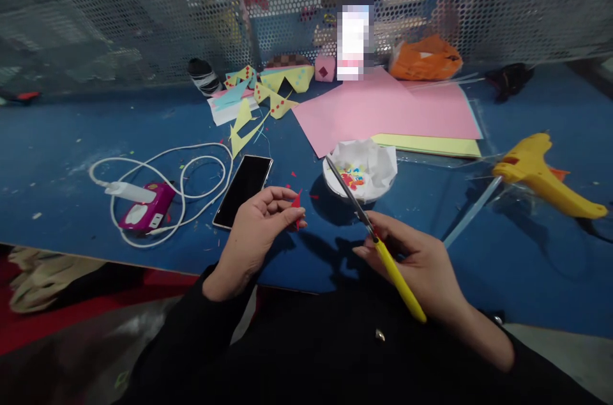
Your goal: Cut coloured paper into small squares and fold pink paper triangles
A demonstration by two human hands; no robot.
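My left hand [261, 220] pinches a small red paper scrap [297, 202] between thumb and fingertips, just above the blue table's front edge. My right hand [421, 264] is closed round yellow-handled scissors [368, 226]. Their blades point up and left toward a white bowl [385, 168] lined with tissue that holds several tiny coloured paper bits. The scissor blades are nearly together and lie apart from the red scrap.
A black phone [243, 189] lies left of my left hand, beside a magenta device [143, 213] with a white cable. Pink and yellow sheets [383, 111] lie behind the bowl. A yellow glue gun [541, 178] rests at right. Cut yellow paper shapes [268, 92] and an orange bag [424, 59] sit at the back.
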